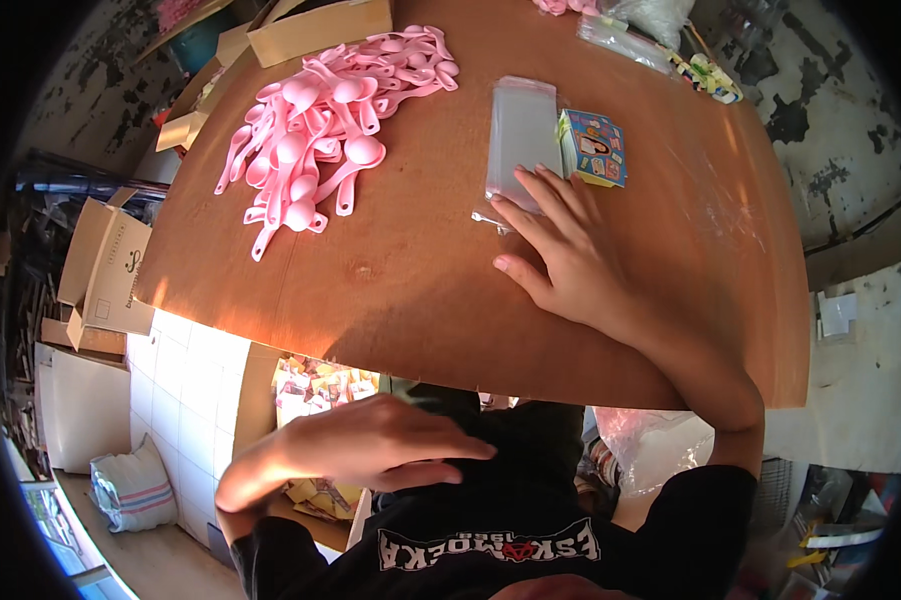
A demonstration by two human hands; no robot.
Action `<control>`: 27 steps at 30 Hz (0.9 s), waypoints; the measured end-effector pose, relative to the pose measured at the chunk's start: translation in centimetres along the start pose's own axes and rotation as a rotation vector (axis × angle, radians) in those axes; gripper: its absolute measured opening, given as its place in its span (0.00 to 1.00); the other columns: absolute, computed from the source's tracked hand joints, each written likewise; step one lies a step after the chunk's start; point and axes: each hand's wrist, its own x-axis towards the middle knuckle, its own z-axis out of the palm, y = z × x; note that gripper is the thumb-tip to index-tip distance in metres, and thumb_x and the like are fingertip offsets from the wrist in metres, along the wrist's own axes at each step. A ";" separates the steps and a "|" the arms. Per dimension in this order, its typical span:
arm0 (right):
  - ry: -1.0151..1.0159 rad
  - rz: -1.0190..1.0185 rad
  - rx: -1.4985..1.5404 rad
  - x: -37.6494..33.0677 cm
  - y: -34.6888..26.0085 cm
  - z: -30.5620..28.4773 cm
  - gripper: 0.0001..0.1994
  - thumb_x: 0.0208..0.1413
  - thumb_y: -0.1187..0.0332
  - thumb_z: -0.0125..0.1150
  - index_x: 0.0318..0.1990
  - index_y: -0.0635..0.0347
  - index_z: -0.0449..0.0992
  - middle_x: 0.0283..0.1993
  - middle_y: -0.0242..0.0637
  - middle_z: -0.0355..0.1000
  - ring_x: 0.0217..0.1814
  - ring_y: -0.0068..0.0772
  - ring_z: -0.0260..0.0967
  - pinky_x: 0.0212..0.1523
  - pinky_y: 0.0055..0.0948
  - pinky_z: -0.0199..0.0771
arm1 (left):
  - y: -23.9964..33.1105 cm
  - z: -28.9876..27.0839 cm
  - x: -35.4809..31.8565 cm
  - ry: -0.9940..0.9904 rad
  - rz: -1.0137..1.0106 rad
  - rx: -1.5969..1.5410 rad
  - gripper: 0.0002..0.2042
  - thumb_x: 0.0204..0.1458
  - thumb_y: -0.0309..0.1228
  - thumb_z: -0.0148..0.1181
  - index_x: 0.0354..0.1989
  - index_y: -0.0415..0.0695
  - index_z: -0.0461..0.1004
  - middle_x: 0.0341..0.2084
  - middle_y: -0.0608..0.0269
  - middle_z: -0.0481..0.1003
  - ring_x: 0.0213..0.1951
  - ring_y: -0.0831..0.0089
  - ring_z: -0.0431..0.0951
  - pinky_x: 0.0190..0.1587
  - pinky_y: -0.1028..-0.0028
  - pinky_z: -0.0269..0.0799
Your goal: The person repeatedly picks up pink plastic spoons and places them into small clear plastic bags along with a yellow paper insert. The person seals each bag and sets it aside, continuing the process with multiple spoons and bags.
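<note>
My right hand is open over the table, fingers spread. Its fingertips reach the lower end of a stack of clear plastic bags; whether they press on it I cannot tell. Right beside that stack is a pile of small colourful printed cards, blue on top with a yellow edge. My left hand hovers in front of the table edge, above my lap. Its visible fingers stretch to the right, and nothing shows in them. A large heap of pink plastic measuring spoons covers the table's far left.
The brown wooden table has a curved near edge. An open cardboard box stands behind the spoons. More plastic bags lie at the far right. Below the edge, a carton holds many printed cards. A white sack rests at lower left.
</note>
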 end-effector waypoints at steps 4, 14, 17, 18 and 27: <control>-0.090 0.033 -0.071 -0.4 0.3 0.1 0.25 0.56 0.52 0.60 0.58 0.56 0.72 0.65 0.51 0.62 0.69 0.55 0.55 0.67 0.63 0.47 | -2.0 -5.1 7.5 0.375 0.334 0.248 0.10 0.53 0.25 0.64 0.44 0.41 0.79 0.31 0.60 0.80 0.29 0.67 0.81 0.29 0.71 0.75; -0.139 0.047 -0.060 -0.1 0.4 0.4 0.24 0.59 0.53 0.56 0.56 0.61 0.73 0.62 0.49 0.66 0.69 0.50 0.57 0.68 0.64 0.43 | -12.9 -9.5 12.1 1.022 0.084 0.074 0.17 0.55 0.19 0.56 0.54 0.41 0.68 0.36 0.56 0.80 0.36 0.71 0.82 0.32 0.75 0.75; -0.141 0.069 -0.050 -0.3 0.6 0.2 0.25 0.61 0.56 0.55 0.57 0.68 0.70 0.64 0.49 0.65 0.70 0.49 0.57 0.68 0.62 0.43 | -12.0 -9.4 12.0 0.932 0.013 0.029 0.16 0.56 0.19 0.55 0.54 0.38 0.67 0.37 0.57 0.78 0.40 0.73 0.79 0.40 0.75 0.75; -0.139 0.070 -0.047 -0.2 0.6 0.1 0.25 0.61 0.56 0.55 0.57 0.68 0.70 0.64 0.49 0.65 0.70 0.49 0.57 0.68 0.62 0.43 | -11.7 -9.5 12.0 0.866 -0.032 0.009 0.16 0.58 0.19 0.54 0.55 0.36 0.66 0.39 0.57 0.77 0.44 0.76 0.77 0.46 0.75 0.75; -0.107 0.115 0.076 -0.1 0.7 -0.1 0.27 0.61 0.58 0.55 0.61 0.69 0.66 0.67 0.52 0.61 0.71 0.52 0.55 0.69 0.60 0.43 | -11.6 -9.6 11.9 0.762 0.005 0.235 0.20 0.48 0.13 0.54 0.52 0.39 0.71 0.46 0.53 0.74 0.47 0.62 0.77 0.46 0.68 0.76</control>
